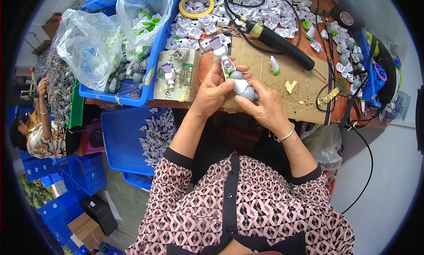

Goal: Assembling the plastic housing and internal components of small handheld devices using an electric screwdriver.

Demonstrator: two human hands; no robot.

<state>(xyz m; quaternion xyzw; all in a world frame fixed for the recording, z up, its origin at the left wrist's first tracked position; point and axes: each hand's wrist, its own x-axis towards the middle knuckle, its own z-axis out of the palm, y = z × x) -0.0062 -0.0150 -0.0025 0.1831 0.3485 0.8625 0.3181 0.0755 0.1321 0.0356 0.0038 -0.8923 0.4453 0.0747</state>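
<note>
My left hand is closed around a white plastic toy part with purple trim. A small green circuit board shows at its lower end, by my fingers. My right hand grips a white piece with grey balls between thumb and fingers. The two pieces meet between my hands, above the cardboard; whether they are joined I cannot tell. To their right lies a small white-and-green piece on the cardboard. A similar white-and-purple part rests on a pale box to the left.
A black corded tool with a thin metal tip lies across the cardboard. White shells and a yellow tape roll cover the bench's back. Blue bins of parts stand left, another below. A co-worker sits far left.
</note>
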